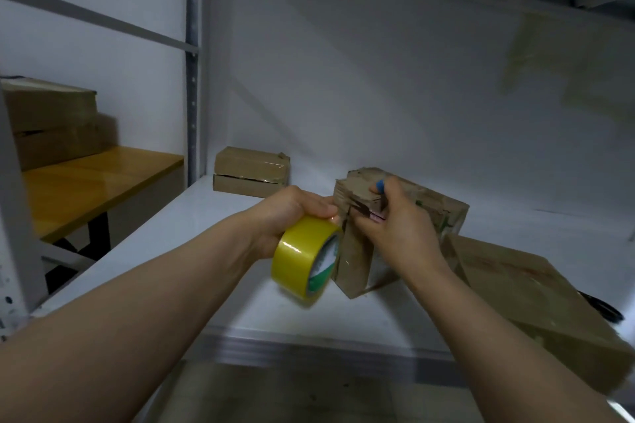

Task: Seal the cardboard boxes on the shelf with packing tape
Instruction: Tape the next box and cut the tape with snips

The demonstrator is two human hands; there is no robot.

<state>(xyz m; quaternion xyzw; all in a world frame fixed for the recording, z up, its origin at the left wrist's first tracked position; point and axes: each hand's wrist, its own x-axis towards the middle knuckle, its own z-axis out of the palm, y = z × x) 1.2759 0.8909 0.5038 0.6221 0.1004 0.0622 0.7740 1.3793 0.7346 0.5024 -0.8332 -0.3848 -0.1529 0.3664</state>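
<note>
1. Left hand (292, 213) closed around tape roll (305, 259), just beside box.
2. Right hand (395, 227) pinching worn flaps of small box (357, 251), tilted up on white shelf (192, 237).
3. Cardboard likely light, soft, creased; best held by the firm side walls.
4. Tape glossy, probably slippery; grip through the core.

One head-worn wide-angle camera looks forward and down, close over my forearms, into a white shelf (192, 240) bay.
</note>
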